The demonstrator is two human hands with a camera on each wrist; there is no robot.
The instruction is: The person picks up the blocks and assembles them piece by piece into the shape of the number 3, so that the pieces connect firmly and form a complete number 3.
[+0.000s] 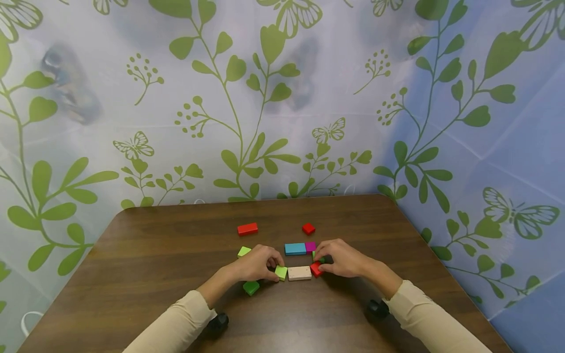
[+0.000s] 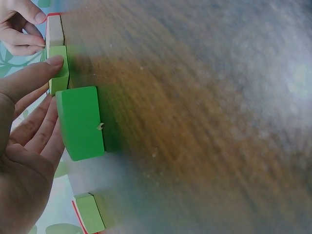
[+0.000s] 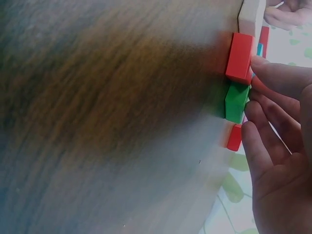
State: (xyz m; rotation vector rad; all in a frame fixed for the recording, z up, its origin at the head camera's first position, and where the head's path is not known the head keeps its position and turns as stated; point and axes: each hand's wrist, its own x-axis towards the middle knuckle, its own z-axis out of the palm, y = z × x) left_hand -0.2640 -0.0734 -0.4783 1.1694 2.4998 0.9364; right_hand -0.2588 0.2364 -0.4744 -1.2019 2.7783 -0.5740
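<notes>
In the head view my left hand (image 1: 258, 263) pinches a light green block (image 1: 281, 272) between thumb and fingers. That block lies at the left end of a pale wooden block (image 1: 299, 273). At its right end is a red block (image 1: 315, 269), held by my right hand (image 1: 340, 258) with the thumb against its side. Partly hidden behind the right fingers, a green block (image 3: 237, 103) shows better in the right wrist view. Just beyond the pale block, a blue block (image 1: 295, 249) meets a magenta block (image 1: 310, 247).
Close to the left hand lie a darker green block (image 1: 251, 288) and another light green block (image 1: 243, 251). Farther back are a long red block (image 1: 247, 229) and a small red block (image 1: 308, 228). A leaf-patterned curtain (image 1: 247, 113) hangs behind the brown table (image 1: 176, 235).
</notes>
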